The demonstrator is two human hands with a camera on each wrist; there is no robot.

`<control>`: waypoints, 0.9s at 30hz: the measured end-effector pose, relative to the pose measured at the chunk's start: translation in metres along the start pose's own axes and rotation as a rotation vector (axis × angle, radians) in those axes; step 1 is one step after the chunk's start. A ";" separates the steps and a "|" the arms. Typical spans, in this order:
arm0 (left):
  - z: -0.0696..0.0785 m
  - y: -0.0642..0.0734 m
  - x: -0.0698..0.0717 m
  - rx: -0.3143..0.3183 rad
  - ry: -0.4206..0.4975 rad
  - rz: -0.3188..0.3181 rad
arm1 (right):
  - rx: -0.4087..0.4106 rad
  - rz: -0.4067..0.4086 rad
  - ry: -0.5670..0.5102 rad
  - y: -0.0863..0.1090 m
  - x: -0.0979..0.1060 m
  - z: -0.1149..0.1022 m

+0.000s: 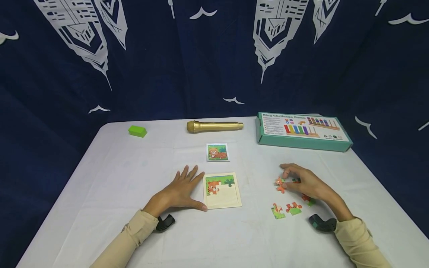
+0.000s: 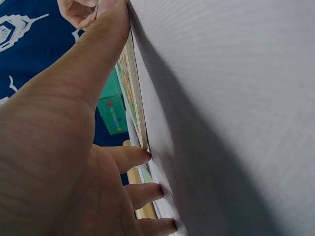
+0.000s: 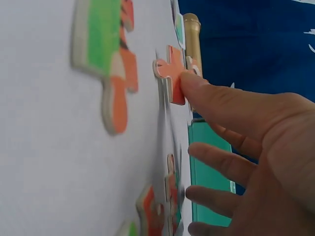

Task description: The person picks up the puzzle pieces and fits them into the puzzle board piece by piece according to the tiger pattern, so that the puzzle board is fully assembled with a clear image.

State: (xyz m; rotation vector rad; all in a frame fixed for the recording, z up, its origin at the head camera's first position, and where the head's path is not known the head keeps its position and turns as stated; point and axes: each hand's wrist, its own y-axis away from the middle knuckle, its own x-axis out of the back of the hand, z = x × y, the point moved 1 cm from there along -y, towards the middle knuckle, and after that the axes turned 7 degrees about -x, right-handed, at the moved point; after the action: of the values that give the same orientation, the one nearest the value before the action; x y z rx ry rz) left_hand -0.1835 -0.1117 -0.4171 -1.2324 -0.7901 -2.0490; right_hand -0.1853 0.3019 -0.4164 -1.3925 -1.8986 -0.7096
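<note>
My left hand (image 1: 181,191) lies flat with fingers spread, its thumb and index fingertip at the left edge of a square wooden puzzle board (image 1: 228,198). Tiger-head and greenery pieces (image 1: 213,186) fill the board's upper part; its lower right shows bare wood. Over to the right, my right hand (image 1: 306,182) pinches an orange jigsaw piece (image 3: 173,73), its thumb on the printed face and its other fingers spread. The index fingertip is hidden behind the piece, which tilts up from the cloth. Loose pieces (image 1: 294,209) lie around that hand, some partly covered by it.
A small tiger picture card (image 1: 218,152) lies beyond the board. Behind it rests a gold microphone (image 1: 216,127). A green block (image 1: 137,131) sits at the far left, and a teal game box (image 1: 303,143) at the far right. White cloth (image 1: 100,178) covers the table.
</note>
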 end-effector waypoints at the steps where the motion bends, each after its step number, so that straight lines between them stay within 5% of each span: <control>1: 0.000 0.000 0.000 0.000 0.001 0.001 | 0.005 0.007 -0.011 0.000 0.000 -0.002; 18: 0.000 0.000 0.000 0.008 -0.003 0.007 | -0.004 -0.058 -0.198 -0.015 -0.006 -0.022; 27: 0.001 -0.001 0.000 -0.001 -0.014 0.013 | 0.065 -0.126 -0.316 -0.029 -0.013 -0.038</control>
State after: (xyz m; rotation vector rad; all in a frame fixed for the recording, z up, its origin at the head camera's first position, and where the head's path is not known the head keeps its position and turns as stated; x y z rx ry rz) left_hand -0.1833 -0.1104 -0.4168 -1.2502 -0.7860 -2.0331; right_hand -0.2025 0.2571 -0.4037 -1.4198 -2.2501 -0.5029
